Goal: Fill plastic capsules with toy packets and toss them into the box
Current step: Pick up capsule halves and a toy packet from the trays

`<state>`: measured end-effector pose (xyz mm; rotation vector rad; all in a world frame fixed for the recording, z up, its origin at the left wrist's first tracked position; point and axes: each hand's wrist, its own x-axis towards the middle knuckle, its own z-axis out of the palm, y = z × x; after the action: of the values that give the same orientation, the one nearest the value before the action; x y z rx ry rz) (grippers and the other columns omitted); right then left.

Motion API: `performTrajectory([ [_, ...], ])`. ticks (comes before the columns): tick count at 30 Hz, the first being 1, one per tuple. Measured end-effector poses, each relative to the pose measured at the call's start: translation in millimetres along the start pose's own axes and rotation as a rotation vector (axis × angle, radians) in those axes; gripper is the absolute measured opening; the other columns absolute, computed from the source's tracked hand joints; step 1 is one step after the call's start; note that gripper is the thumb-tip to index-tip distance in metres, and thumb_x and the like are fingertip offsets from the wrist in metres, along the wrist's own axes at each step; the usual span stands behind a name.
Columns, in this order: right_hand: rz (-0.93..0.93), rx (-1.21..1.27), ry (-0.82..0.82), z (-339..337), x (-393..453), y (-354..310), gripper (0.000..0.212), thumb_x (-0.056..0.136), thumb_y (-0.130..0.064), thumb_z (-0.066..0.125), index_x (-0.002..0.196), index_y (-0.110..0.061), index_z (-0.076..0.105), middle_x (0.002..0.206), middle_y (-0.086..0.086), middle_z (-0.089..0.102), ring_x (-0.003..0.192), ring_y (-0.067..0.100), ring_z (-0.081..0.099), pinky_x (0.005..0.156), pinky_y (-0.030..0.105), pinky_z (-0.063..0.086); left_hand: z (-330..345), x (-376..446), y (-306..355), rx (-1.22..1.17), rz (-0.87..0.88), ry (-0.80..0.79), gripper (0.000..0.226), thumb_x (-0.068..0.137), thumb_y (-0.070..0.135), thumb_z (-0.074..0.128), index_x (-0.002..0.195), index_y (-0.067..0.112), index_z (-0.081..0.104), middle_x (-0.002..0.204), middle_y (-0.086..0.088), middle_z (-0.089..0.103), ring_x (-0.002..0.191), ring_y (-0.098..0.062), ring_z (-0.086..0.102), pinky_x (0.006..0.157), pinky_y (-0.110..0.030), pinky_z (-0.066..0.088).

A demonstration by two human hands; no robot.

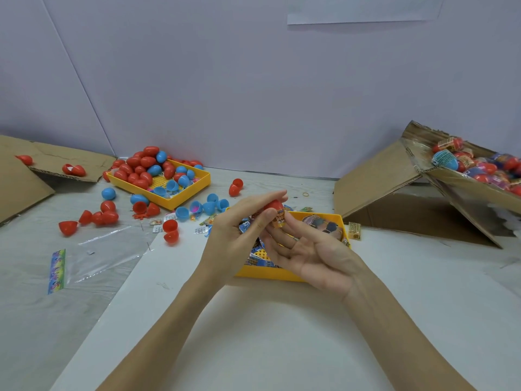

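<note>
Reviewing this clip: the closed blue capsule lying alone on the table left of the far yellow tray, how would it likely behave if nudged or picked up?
The blue capsule is smooth and egg-shaped, so a nudge would probably send it rolling in a wobbly curve. It looks like thin hollow plastic, likely light. Its glossy surface may slip from a loose pinch.

A makeshift packing bench — cardboard boxes [380, 190], yellow sorting trays [180, 200], bare partition wall [253, 80].
</note>
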<state>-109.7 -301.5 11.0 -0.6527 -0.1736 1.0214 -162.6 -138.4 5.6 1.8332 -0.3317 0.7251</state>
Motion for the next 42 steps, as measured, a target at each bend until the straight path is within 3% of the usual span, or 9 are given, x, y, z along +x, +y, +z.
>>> performTrajectory([
  [4,-0.008,0.074,0.013,3.2,0.6,3.1,0.048,0.064,-0.009,0.096,0.108,0.001,0.078,0.124,0.023,0.070,0.117,0.032,0.070,0.088,0.037,0.061,1.3,-0.6,0.0,-0.051,-0.013,0.010,0.035,0.100,0.019,0.057,0.133,0.011,0.066,0.125,0.003,0.073,0.126,-0.016,0.063,0.103,-0.025,0.050],
  [9,-0.033,0.098,0.043,4.3,1.4,5.9,0.029,0.078,-0.010,0.083,0.104,0.000,0.079,0.120,0.023,0.071,0.116,0.031,0.070,0.088,0.036,0.061,0.9,-1.3,-3.1,-0.089,-0.031,0.005,0.036,0.100,0.020,0.055,0.133,0.010,0.065,0.125,0.002,0.073,0.126,-0.017,0.063,0.104,-0.028,0.051],
  [13,-0.053,0.113,0.066,6.5,0.7,7.7,0.020,0.087,-0.010,0.075,0.102,0.002,0.079,0.120,0.025,0.071,0.116,0.033,0.070,0.086,0.036,0.062,2.7,-2.6,-4.1,-0.120,-0.058,0.008,0.033,0.101,0.018,0.054,0.131,0.009,0.067,0.122,0.003,0.074,0.124,-0.015,0.064,0.101,-0.021,0.050],
  [24,-0.069,0.133,0.167,14.0,-1.3,9.8,0.026,0.078,-0.015,0.080,0.099,0.001,0.078,0.108,0.023,0.073,0.099,0.032,0.076,0.078,0.037,0.064,10.6,-3.0,-4.7,-0.088,-0.043,0.019,0.030,0.102,0.011,0.054,0.128,0.006,0.069,0.122,0.001,0.072,0.120,-0.016,0.065,0.098,-0.019,0.049],
  [29,-0.082,0.170,0.189,15.6,0.8,13.2,0.046,0.078,-0.019,0.079,0.118,0.001,0.067,0.112,0.023,0.073,0.098,0.030,0.076,0.075,0.036,0.064,14.8,-5.5,-1.6,-0.108,-0.046,0.057,0.030,0.101,0.017,0.053,0.120,0.004,0.073,0.117,0.001,0.075,0.117,-0.016,0.067,0.098,-0.022,0.050],
  [32,-0.088,0.135,0.186,16.4,0.6,13.1,0.045,0.080,-0.022,0.078,0.117,0.000,0.067,0.115,0.022,0.073,0.099,0.029,0.075,0.076,0.035,0.063,15.9,-6.2,-1.3,-0.110,-0.048,0.068,0.028,0.101,0.015,0.054,0.119,0.005,0.073,0.116,0.001,0.075,0.116,-0.017,0.068,0.098,-0.023,0.051],
  [39,-0.093,0.048,0.158,12.4,0.9,9.8,0.022,0.086,-0.022,0.076,0.095,-0.003,0.082,0.115,0.021,0.074,0.104,0.029,0.075,0.084,0.035,0.063,13.2,-4.7,-3.2,-0.151,-0.130,0.083,0.027,0.105,0.009,0.051,0.123,0.007,0.072,0.115,0.001,0.075,0.115,-0.015,0.068,0.092,-0.019,0.053],
  [42,-0.131,-0.120,0.166,9.3,-0.9,8.3,0.025,0.095,-0.024,0.068,0.101,-0.003,0.081,0.117,0.022,0.074,0.106,0.029,0.074,0.083,0.032,0.062,11.6,-5.3,-5.4,-0.144,-0.150,0.054,0.030,0.106,0.015,0.049,0.126,0.010,0.071,0.115,0.002,0.076,0.114,-0.015,0.069,0.091,-0.019,0.055],
])
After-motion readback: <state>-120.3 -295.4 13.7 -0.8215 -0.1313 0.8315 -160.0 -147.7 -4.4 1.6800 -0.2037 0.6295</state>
